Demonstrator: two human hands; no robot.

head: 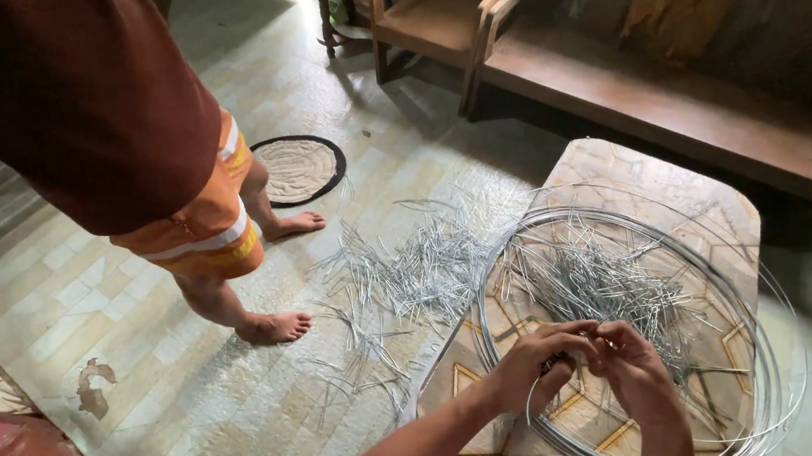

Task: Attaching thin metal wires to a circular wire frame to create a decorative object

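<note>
Pinching thin wire (579, 341) between them, left hand (533, 365) and right hand (635, 375) meet over the near coil (492, 279). Wire looks light, stiff, springy; sharp ends, so grip mid-length. Cut pieces (582, 280) heap beyond.

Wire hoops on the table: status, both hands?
Left hand and right hand together, pinching at the wire hoops. Cut wire pieces heaped inside. Another person's bare feet beside the floor pile.

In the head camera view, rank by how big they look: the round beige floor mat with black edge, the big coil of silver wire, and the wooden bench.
1. Wooden bench, though farther away.
2. Coil of silver wire on the low table, by both hands.
3. Round beige floor mat.
</note>
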